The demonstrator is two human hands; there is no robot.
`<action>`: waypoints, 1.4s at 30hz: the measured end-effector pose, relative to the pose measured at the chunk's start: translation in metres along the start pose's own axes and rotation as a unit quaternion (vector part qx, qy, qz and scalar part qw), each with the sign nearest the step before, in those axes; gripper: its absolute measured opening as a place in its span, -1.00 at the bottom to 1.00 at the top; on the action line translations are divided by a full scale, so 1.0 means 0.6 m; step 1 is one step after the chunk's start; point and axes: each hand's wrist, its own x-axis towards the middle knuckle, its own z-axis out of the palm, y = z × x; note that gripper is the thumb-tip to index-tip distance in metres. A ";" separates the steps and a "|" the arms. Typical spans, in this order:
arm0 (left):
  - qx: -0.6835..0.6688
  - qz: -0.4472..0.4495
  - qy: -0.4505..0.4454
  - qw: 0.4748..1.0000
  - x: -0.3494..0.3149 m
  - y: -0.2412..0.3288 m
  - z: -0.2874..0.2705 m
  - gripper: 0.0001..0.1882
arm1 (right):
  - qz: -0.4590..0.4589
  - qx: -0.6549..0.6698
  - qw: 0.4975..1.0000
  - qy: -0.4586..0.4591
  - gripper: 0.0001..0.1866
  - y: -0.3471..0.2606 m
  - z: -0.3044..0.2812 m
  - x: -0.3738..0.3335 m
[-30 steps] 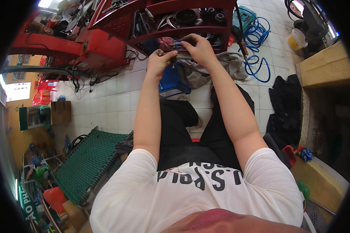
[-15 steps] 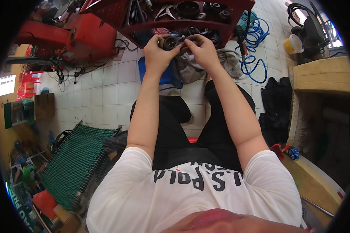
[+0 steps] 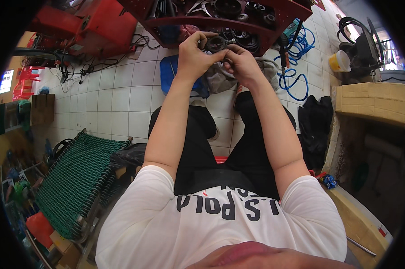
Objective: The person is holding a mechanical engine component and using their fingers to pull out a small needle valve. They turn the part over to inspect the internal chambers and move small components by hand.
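Note:
A dark round ring-shaped metal part (image 3: 216, 43) is in my left hand (image 3: 194, 57), its thumb along the near side and its fingers bent round the far side. Close against it on the right, my right hand (image 3: 243, 66) has its fingers curled in a pinch near the tip of my left thumb. Whatever those right fingers hold is too small or hidden to make out. Both hands are raised in front of a dark red metal rack (image 3: 193, 21), whose shelves carry round parts and tools. Below them lie a grey cloth (image 3: 220, 80) and a blue plastic container (image 3: 170, 74).
A large red machine (image 3: 101, 33) stands at far left with black cables on the tiles. Blue hose (image 3: 296, 85) coils at the right, near a yellow bucket (image 3: 340, 61). A green woven cot (image 3: 76, 184) is at left; a tan padded bench edge (image 3: 373, 98) is at right.
The ring part and my left hand have shifted slightly right. My right hand has turned, its fingers curling more tightly beside the ring. The view has also shifted a little.

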 end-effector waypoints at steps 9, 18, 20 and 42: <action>-0.027 -0.051 -0.002 0.998 -0.006 0.005 0.003 -0.53 | 0.054 0.022 0.998 -0.030 -0.83 -0.020 -0.006 -0.013; 0.025 -0.093 -0.004 0.995 -0.009 -0.010 0.010 -0.51 | 0.048 0.029 0.998 0.009 -0.79 -0.002 -0.009 -0.004; 0.029 -0.073 0.003 0.997 -0.009 -0.017 0.009 -0.50 | 0.048 0.027 0.998 0.013 -0.78 -0.001 -0.003 -0.002; -0.206 -0.218 0.104 0.948 0.011 -0.074 -0.015 -0.64 | -0.014 0.172 0.983 0.064 -0.78 0.011 0.009 0.003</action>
